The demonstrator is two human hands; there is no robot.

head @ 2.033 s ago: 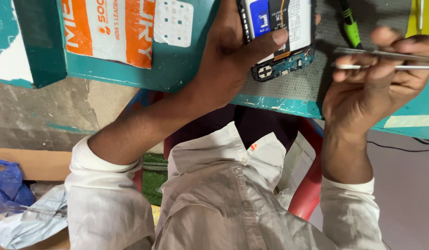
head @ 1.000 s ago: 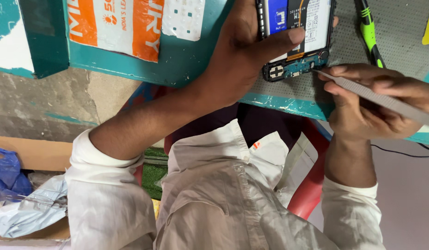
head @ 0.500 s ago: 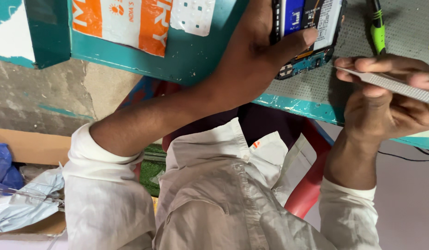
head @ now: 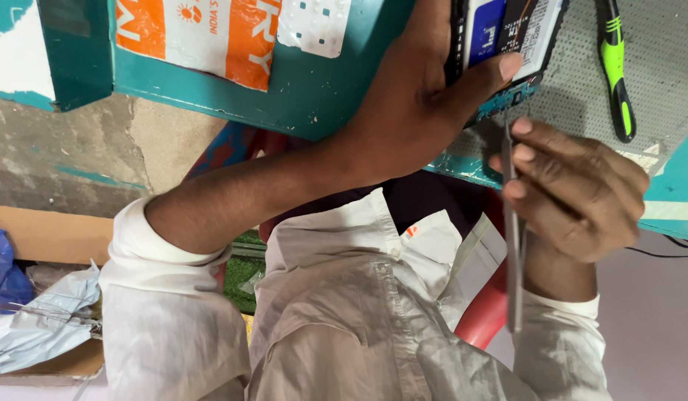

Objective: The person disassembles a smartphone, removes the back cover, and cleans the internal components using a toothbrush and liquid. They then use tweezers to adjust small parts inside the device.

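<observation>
The left hand (head: 411, 111) has its grip clenched on an opened phone (head: 503, 37) — thumb across its lower end — pressing it against the grey mat (head: 581, 96) on the teal worktop (head: 321, 82). The right hand (head: 581, 197) grasps tweezers (head: 513, 245), tip just below the phone's edge. A green-handled tool (head: 615, 67) lies beside it on the mat.

Right hand (head: 581, 197) swung tweezers (head: 513, 245) from level to upright, tip near phone (head: 503, 33).
</observation>
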